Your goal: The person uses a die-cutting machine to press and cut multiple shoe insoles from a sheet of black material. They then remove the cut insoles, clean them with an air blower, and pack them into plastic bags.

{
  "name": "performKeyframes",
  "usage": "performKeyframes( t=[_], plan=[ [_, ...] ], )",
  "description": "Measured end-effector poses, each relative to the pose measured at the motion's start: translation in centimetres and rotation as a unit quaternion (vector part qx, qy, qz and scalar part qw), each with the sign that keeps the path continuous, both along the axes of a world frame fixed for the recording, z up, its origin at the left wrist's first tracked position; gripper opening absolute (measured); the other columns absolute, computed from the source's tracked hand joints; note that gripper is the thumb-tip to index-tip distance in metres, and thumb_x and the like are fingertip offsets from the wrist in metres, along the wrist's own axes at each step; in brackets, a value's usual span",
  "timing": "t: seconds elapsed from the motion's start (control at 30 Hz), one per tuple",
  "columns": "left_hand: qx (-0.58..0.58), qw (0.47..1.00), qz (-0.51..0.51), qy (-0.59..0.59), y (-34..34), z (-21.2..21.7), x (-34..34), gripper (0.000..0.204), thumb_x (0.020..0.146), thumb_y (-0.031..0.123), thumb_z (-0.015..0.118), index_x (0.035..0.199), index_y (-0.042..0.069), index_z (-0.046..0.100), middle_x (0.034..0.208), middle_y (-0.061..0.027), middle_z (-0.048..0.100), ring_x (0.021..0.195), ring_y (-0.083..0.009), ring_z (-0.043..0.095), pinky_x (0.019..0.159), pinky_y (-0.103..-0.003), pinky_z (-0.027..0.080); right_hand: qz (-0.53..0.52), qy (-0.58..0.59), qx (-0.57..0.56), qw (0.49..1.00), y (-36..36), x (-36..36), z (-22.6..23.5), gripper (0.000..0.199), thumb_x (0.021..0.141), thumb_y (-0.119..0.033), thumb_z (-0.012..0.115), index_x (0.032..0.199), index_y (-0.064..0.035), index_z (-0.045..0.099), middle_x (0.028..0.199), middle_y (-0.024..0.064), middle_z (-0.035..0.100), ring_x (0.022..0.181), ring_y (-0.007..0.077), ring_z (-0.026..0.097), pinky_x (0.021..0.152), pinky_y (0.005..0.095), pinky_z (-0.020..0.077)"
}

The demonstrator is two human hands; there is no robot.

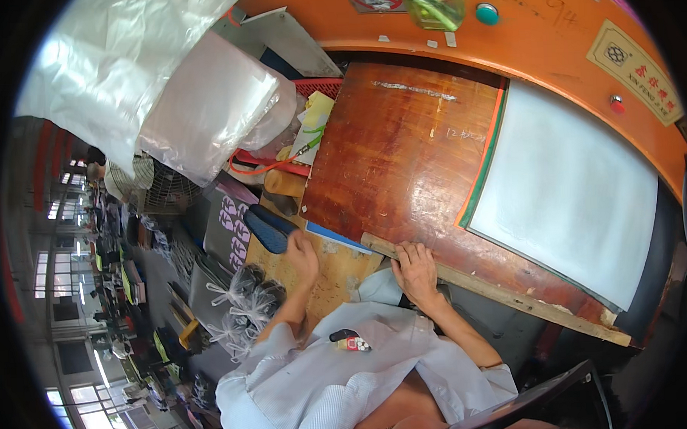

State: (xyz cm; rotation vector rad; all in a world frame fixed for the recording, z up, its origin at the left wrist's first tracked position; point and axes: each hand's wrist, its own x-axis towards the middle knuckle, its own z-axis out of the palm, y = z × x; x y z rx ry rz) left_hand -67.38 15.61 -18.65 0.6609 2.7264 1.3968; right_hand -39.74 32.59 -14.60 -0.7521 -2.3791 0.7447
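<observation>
My left hand (303, 258) has its fingers curled in, close by the near end of a dark blue, insole-shaped piece (268, 228). Whether anything sits inside those fingers is hidden. The blue piece lies slanted over a light wooden bench top (334, 271). My right hand (416, 274) rests palm down with its fingers stretched over the wooden edge strip (505, 295) of a large reddish-brown board (402, 152). Nothing shows in its grip. Between the hands, a flat blue strip (337, 237) pokes out from beneath the board.
A pale sheet (569, 184) covers the board's right part, below an orange machine body (427, 22) with green (487, 13) and red (617, 104) buttons. At left are a wooden mallet-like block (283, 183), clear plastic sheeting (207, 106) and tied plastic bags (248, 301).
</observation>
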Motion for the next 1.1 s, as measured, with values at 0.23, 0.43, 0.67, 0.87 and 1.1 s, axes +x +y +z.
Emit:
performKeyframes(
  t=[0.23, 0.43, 0.67, 0.87, 1.1],
  plan=[
    [-0.112, 0.945, -0.225, 0.21, 16.9, 2.4, -18.5, 0.039, 0.093, 0.004, 0.056, 0.13, -0.004, 0.065, 0.117, -0.0262, 0.071, 0.111, -0.0438, 0.068, 0.097, -0.047, 0.053, -0.019, 0.025, 0.003, 0.999, 0.0, -0.2, 0.2, 0.033, 0.086, -0.016, 0.076, 0.114, -0.0001, 0.067, 0.115, 0.0141, 0.065, 0.102, 0.0314, 0.06, 0.085, 0.0425, 0.0485],
    [-0.318, 0.889, -0.305, 0.124, 24.9, -4.8, -33.0, 0.045, 0.092, 0.012, 0.06, 0.135, -0.002, 0.063, 0.126, -0.0273, 0.067, 0.12, -0.0431, 0.063, 0.104, -0.048, 0.049, -0.081, 0.05, 0.031, 0.995, -1.0, -0.9, -0.4, 0.03, 0.085, -0.021, 0.08, 0.105, -0.0033, 0.067, 0.107, 0.0102, 0.067, 0.095, 0.0291, 0.062, 0.08, 0.0407, 0.05],
    [-0.306, 0.863, -0.375, 0.147, 31.8, -6.7, -37.6, 0.049, 0.095, 0.02, 0.06, 0.138, -0.002, 0.061, 0.133, -0.0259, 0.064, 0.126, -0.0415, 0.059, 0.109, -0.046, 0.044, -0.128, 0.028, 0.059, 0.99, -1.7, -1.4, 0.3, 0.03, 0.087, -0.027, 0.081, 0.103, -0.0052, 0.067, 0.095, 0.0106, 0.064, 0.09, 0.0314, 0.063, 0.078, 0.0426, 0.0526],
    [-0.27, 0.869, -0.382, 0.159, 29.6, -4.3, -40.0, 0.053, 0.099, 0.028, 0.061, 0.142, -0.002, 0.058, 0.138, -0.0248, 0.061, 0.131, -0.0402, 0.055, 0.113, -0.045, 0.04, -0.121, 0.032, 0.021, 0.992, -1.8, -1.7, 0.3, 0.033, 0.088, -0.03, 0.08, 0.104, -0.0044, 0.067, 0.099, 0.0139, 0.066, 0.096, 0.0355, 0.062, 0.081, 0.0461, 0.0533],
    [-0.205, 0.91, -0.347, 0.097, 19.6, 4.4, -34.9, 0.059, 0.102, 0.037, 0.061, 0.145, -0.003, 0.055, 0.145, -0.0234, 0.058, 0.137, -0.0386, 0.051, 0.118, -0.043, 0.036, -0.219, 0.004, -0.026, 0.975, -2.1, -3.6, 1.1, 0.023, 0.085, -0.019, 0.081, 0.101, -0.0051, 0.072, 0.097, 0.0123, 0.07, 0.091, 0.0342, 0.066, 0.082, 0.0427, 0.0541]
  ],
)
